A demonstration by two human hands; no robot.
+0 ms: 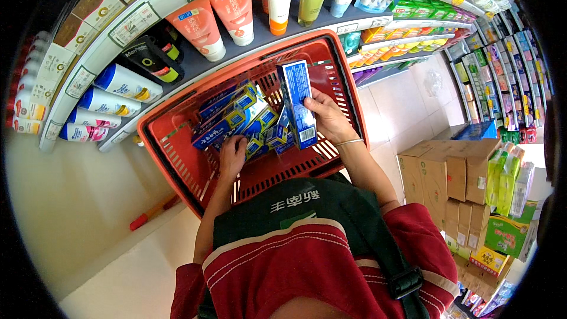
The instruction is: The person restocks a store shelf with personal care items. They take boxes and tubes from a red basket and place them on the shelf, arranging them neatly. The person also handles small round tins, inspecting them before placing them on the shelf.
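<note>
Blue boxes (260,121), setting: heaped in a basket beside a shelf (375,22) of upright tubes (236,12), probably stood on their caps to face outward.
Red basket (168,121): close against my dark apron (242,218), handy for both arms; what bore its weight was hidden.
Heap: mixed angles, overlapping, some yellow-ended; slotted walls likely kept it together.
Lifted box (297,106): long, blue and white, near vertical in view, right of the heap.
Right hand (328,115): grasped that box at its right edge, thumb across the face, presumably for steadiness.
Left hand (233,155): fingers bent onto the heap's near side, perhaps steadying it; whether they gripped anything, I could not tell.
Wristband (349,142): thin, pale, right wrist.
</note>
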